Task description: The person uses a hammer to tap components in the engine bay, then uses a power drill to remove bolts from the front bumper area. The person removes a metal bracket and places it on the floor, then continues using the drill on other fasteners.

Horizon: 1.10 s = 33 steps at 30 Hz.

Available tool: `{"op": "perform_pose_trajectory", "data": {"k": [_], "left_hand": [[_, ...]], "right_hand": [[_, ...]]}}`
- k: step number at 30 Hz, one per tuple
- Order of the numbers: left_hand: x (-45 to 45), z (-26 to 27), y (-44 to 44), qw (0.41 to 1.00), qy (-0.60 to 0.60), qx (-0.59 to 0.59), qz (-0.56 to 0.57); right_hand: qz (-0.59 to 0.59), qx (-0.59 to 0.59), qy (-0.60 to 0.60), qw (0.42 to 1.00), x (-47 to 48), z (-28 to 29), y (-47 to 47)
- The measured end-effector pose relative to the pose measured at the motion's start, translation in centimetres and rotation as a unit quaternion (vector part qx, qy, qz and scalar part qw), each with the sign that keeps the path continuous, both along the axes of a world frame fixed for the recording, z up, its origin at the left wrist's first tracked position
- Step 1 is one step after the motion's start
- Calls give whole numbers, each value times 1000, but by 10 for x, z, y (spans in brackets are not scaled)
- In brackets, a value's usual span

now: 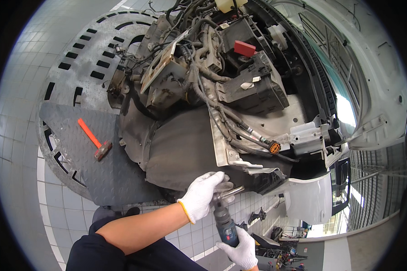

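My right hand [243, 249], in a white knit glove, grips the body of a blue and black power ratchet [226, 225]. A shiny metal socket or extension [234, 192] sticks out sideways from the tool's head. At that head is my gloved left hand [200, 194], its fingers curled around the metal end and partly hiding it. Both hands are in front of a dark wheel arch liner [183, 147] in the opened front of a vehicle. Just beyond lies a bent white metal fender bracket [268, 171].
An orange-handled hammer [91, 135] rests on a grey tread plate [68, 149]. Wiring harnesses with an orange connector [274, 147] cross the inner fender. A black battery box [254, 88] sits in the engine bay. The raised hood [376, 74] is at right, near a white door [308, 198].
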<state>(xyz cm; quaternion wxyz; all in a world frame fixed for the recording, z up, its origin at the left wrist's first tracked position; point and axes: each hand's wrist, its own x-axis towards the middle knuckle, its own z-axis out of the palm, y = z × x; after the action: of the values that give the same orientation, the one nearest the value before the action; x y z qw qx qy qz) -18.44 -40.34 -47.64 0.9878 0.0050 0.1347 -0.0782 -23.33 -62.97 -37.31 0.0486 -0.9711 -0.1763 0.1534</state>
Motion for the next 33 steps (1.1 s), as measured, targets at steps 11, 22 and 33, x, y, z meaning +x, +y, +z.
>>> {"op": "perform_pose_trajectory", "data": {"k": [11,22,33], "left_hand": [[-4,-5,-2,928,-109,357,13],[14,4,-8,915,-157,369,45],[11,7,1,919,-126,372,29]], "right_hand": [[-51,-3,-165,985,3,-16,-4],[-89,-14,-164,982,4,-22,4],[-95,32,-135,986,4,-23,4]]}}
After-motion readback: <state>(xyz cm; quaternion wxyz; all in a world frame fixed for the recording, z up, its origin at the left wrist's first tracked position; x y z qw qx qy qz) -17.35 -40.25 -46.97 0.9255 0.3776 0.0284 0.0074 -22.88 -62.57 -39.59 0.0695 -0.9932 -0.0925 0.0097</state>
